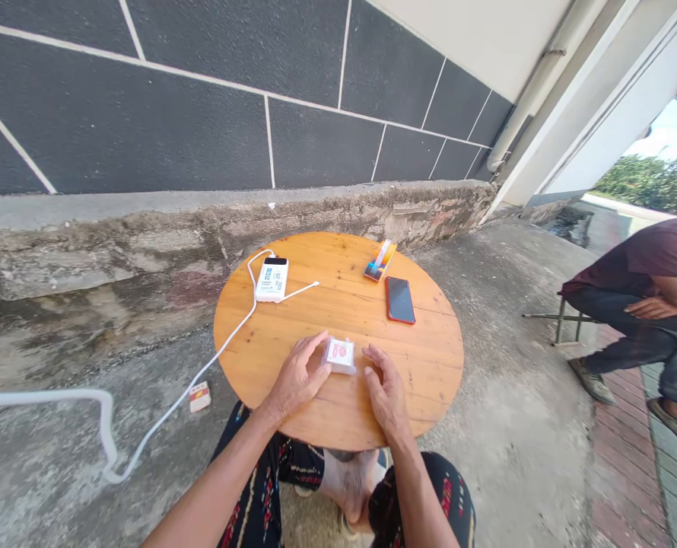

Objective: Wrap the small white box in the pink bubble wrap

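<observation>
A small white box in clear plastic wrap, with a red print on top, lies flat near the front of the round wooden table. At its left side is my left hand, thumb and fingers spread, the tips touching or almost touching the box. My right hand rests to the right of the box with a small gap, its fingers loosely curved and apart. Neither hand is closed around anything.
Farther back on the table are a white power bank with a white cable, an orange-and-blue packet and a red-edged phone. A small red-and-white box lies on the ground. A seated person is at right.
</observation>
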A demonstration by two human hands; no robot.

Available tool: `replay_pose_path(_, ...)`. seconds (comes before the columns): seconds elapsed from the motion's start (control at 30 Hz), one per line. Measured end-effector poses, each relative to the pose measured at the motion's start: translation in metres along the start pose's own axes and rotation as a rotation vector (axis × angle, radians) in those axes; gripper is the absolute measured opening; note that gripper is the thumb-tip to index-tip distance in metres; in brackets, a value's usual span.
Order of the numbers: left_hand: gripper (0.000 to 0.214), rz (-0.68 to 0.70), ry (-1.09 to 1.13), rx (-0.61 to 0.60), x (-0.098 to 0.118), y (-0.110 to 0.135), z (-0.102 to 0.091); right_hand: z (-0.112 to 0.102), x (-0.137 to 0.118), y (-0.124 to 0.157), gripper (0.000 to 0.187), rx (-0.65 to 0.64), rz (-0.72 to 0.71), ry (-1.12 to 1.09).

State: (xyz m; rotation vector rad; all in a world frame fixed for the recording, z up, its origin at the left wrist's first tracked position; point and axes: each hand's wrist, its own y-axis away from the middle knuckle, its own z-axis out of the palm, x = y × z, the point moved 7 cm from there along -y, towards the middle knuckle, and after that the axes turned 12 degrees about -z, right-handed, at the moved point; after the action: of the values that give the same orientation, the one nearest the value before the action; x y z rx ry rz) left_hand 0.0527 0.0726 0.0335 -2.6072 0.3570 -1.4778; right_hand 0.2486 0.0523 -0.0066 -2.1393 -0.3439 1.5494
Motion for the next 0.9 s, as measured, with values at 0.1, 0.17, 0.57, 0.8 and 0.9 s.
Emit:
replay_pose_path(0.1, 0.056, 0.004, -0.005, 0.009, -0.0002, 0.0001, -0.0004, -0.0003, -0.0017, -0.0008, 0.039, -0.005, -0.009, 0.015)
replay_pose_path(0.17, 0.057, 0.011, -0.006, 0.012, -0.0005, 0.0, -0.0002, -0.0003, -0.0042, -0.0015, 0.038, -0.007, -0.026, 0.025)
replay_pose_path(0.57, 0.061, 0.053, -0.01, -0.02, 0.002, 0.0002, 0.0023, 0.0089, -0.005, 0.0014, 0.043, -0.122, -0.008, -0.027)
replay_pose_path(0.8, 0.06, 0.029, 0.005, -0.024, -0.0027, -0.0021, 0.0052, 0.0094, -0.0095, 0.0007, 0.044, -0.161, -0.019, 0.001)
replay_pose_path(0.9, 0.06, 0.021, 0.006, -0.027, -0.0041, -0.0025, 0.0064, 0.0093, -0.0083, 0.0013, 0.045, -0.194, -0.031, 0.056)
